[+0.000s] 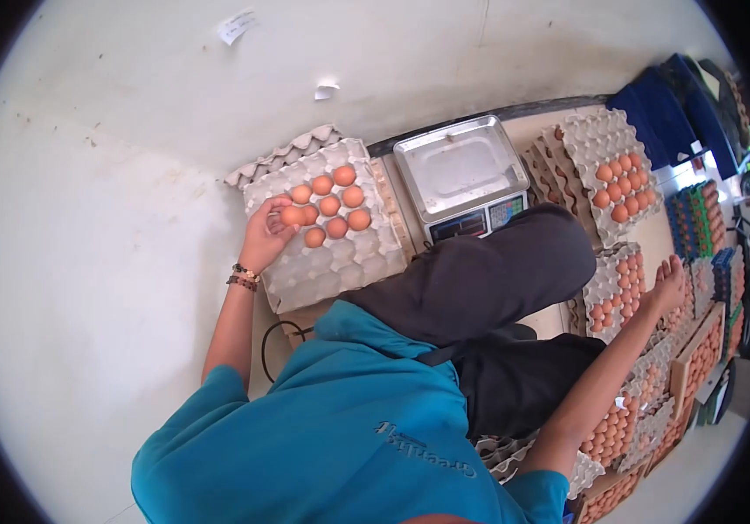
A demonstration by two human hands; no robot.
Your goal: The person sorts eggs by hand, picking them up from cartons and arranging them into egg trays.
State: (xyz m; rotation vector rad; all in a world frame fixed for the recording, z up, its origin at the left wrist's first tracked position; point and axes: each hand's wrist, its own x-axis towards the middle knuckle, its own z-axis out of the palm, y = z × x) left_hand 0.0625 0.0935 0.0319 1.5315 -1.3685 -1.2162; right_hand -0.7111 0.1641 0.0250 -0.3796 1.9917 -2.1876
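Observation:
My left hand (273, 229) is at the left edge of a grey egg tray (300, 279), its fingers closed around a brown egg (293, 216). Several brown eggs (329, 205) sit in the cups beside it. On the right, my right hand (670, 284) is raised over stacked egg trays, near a tray with brown eggs (630, 278). Its fingers look curled, and whether anything is inside them is hidden.
A scale with a metal pan (462, 166) stands right of the left tray. Beyond it is a partly filled egg tray (597, 144). Blue crates (654, 113) are at the upper right. Wooden-edged egg boxes (696, 354) stand at the far right. A black cable (264, 349) loops near my left arm.

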